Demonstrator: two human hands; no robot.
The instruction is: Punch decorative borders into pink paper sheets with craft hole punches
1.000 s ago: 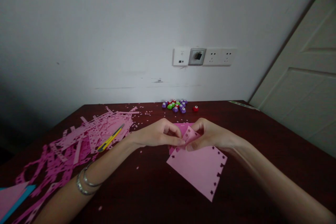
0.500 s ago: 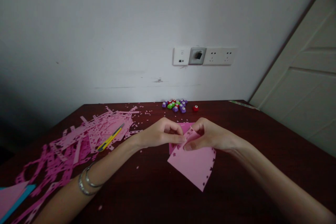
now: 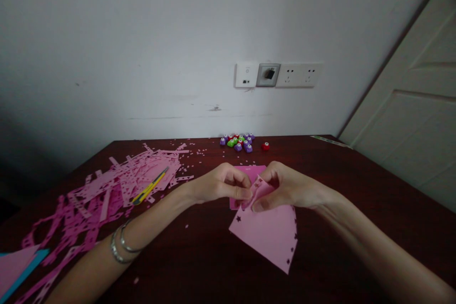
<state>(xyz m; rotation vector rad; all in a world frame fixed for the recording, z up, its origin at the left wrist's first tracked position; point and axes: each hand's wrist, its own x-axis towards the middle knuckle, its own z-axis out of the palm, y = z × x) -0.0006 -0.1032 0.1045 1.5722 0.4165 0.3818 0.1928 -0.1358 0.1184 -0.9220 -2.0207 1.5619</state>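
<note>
A light pink sheet of paper with star-shaped holes punched along its edges is held tilted above the dark table. My right hand pinches its upper part between thumb and fingers. At the sheet's upper left edge, my left hand is closed in a pinch on the paper, the fingertips of both hands almost meeting. The paper bends where they grip it. Behind the hands lies a darker pink stack of paper, partly covered by them and the sheet.
Pink paper scraps and punched strips heap on the left, with a yellow utility knife on top. Small coloured craft punches cluster by the wall, a red one apart. Pink and blue sheets lie at the near left. A ruler-like strip lies far right.
The light pink sheet has swung slightly, its lower corner moving right and toward me. Both hands keep their pinch and have shifted only a little.
</note>
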